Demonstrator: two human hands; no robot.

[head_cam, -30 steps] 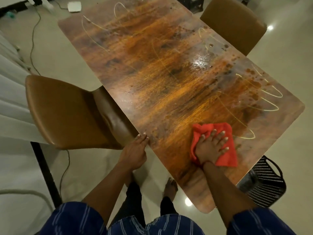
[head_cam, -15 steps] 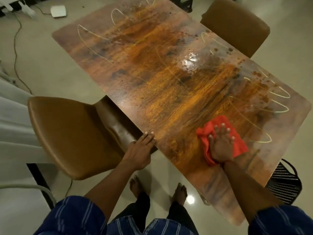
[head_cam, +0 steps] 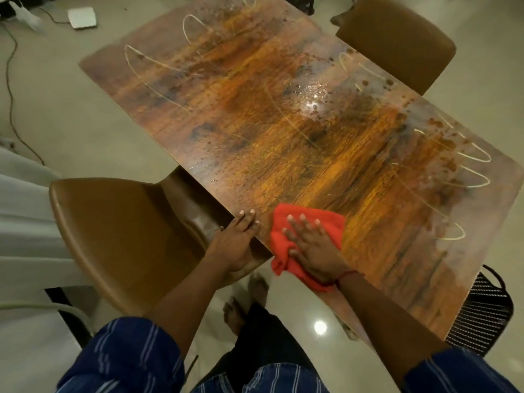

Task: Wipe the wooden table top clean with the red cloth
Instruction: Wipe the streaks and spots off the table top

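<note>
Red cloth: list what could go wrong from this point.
The red cloth bunches under the flat right hand, and one corner hangs past the near edge of the wooden table, so it may slide off or sweep grime onto the floor. The shiny wet-looking patch lies far from the cloth and could be missed.

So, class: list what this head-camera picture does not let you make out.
Head view throughout.
1. Table top under the cloth: covered by cloth and right hand.
2. Table's far corner: cut off by the top edge.
3. Basket: mostly hidden behind the table.
4. White thing on the floor: too small to identify.
</note>
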